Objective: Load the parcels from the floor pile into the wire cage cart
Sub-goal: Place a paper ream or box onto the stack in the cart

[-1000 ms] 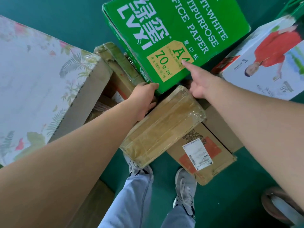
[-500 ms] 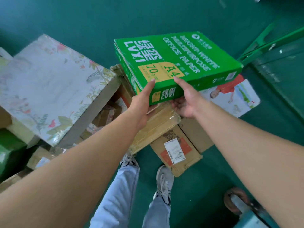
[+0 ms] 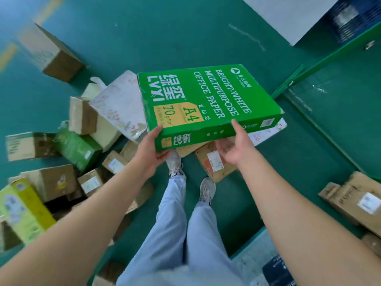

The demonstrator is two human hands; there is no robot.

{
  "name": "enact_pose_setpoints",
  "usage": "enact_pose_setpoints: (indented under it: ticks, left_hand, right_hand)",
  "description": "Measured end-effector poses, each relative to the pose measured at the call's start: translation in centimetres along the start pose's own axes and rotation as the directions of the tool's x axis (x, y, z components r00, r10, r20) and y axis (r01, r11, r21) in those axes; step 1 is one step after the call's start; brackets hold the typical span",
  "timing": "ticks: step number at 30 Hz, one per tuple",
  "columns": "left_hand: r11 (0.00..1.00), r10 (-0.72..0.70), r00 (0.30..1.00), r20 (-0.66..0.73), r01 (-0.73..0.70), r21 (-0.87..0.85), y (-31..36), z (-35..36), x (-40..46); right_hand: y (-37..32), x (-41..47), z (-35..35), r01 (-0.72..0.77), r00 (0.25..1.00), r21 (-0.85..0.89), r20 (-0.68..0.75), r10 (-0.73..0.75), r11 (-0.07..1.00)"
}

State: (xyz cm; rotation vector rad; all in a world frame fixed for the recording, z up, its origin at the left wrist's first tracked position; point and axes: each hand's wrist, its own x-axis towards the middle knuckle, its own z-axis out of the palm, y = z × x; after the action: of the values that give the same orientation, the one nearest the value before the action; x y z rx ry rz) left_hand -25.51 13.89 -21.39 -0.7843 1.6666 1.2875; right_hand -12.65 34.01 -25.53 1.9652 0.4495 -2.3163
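Above the green floor (image 3: 185, 34), head view: green paper box (image 3: 208, 104) held in the air, roughly level, long side running away from the person. Left hand (image 3: 152, 150) grips the near left corner, thumb on the top face, fingers curled under the base. Right hand (image 3: 237, 147) grips the near edge further right, thumb up over the top edge, palm and fingers under the box. Hands apart, both clamped on the box. Box print reads "A4", "70 g/m²", "BRIGHT-WHITE MULTIPURPOSE OFFICE PAPER".

Below and left of the box: floor pile (image 3: 82, 153) of brown cartons, a floral-print box (image 3: 119, 108) and a smaller green carton (image 3: 79, 149), lying at mixed angles. Brown parcel with a white label (image 3: 215, 162) lies just ahead of the person's shoes (image 3: 207, 189). Right side: green frame rail (image 3: 329, 56) running diagonally; whether it belongs to the cage cart, cannot tell. Another brown carton (image 3: 356, 203) at lower right.
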Motion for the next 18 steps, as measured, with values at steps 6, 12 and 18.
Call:
enact_pose_setpoints:
  ticks: [6, 12, 18]
  left_hand:
    - [0.999, 0.015, 0.999, 0.051, -0.017, 0.044, 1.6, -6.8, -9.3]
    - [0.987, 0.014, 0.996, 0.086, -0.027, 0.158, 1.2, -11.3, -14.3]
    - [0.977, 0.049, 0.993, 0.103, -0.069, 0.204, 0.3, -13.1, -16.3]
  right_hand:
    - [0.2, -9.3, -6.9, 0.212, 0.953, 0.026, -0.226, -0.201, 0.977]
    - [3.4, -15.5, -12.0, 0.286, 0.953, 0.014, -0.112, -0.283, 0.958]
    - [9.7, -19.1, -13.1, 0.351, 0.912, 0.042, -0.239, -0.332, 0.935]
